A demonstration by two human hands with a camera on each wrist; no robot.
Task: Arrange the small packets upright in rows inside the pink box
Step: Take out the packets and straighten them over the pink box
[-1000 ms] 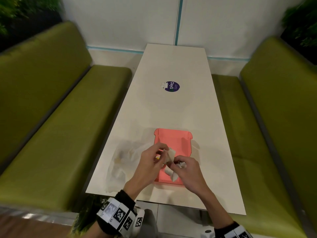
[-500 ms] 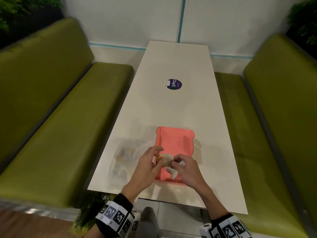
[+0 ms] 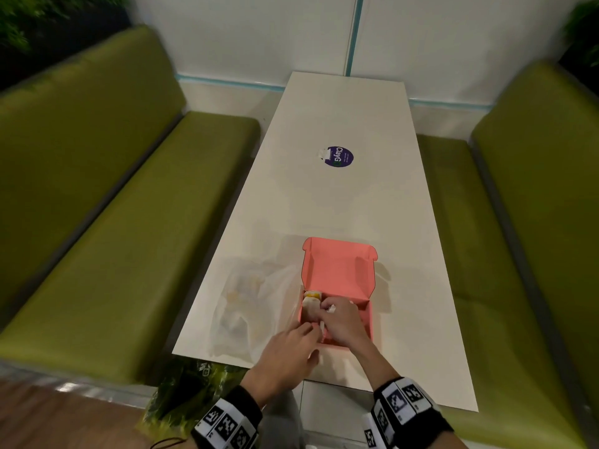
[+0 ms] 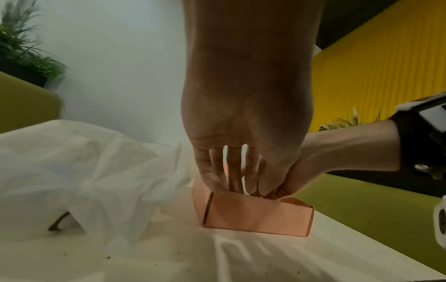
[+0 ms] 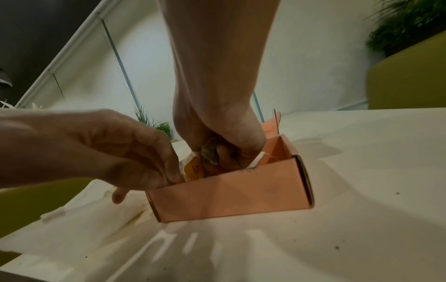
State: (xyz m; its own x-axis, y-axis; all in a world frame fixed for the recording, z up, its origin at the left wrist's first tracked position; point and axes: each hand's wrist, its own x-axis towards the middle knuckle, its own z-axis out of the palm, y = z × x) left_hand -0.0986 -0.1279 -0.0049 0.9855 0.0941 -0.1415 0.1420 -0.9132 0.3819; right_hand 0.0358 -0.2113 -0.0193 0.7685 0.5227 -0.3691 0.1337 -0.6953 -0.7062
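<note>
The pink box (image 3: 366, 319) lies open near the table's front edge, its lid folded back. Small white-and-orange packets (image 3: 311, 298) stand against its left wall. My right hand (image 3: 330, 314) is down inside the box, its fingers curled round a bunch of packets (image 5: 210, 152). My left hand (image 3: 308, 330) reaches in at the near left corner, where its straight fingers (image 4: 231, 179) touch an orange-faced packet (image 5: 194, 168); its thumb (image 5: 118, 196) stays outside the wall. The box floor beneath the hands is hidden.
A crumpled clear plastic bag (image 3: 246, 306) holding more packets lies just left of the box. A round purple sticker (image 3: 340, 156) marks the middle of the white table (image 3: 340, 205). Green benches (image 3: 113, 222) run along both sides.
Both hands have dropped from just above the box down into its left side, taking the packets with them. The head camera has shifted a little.
</note>
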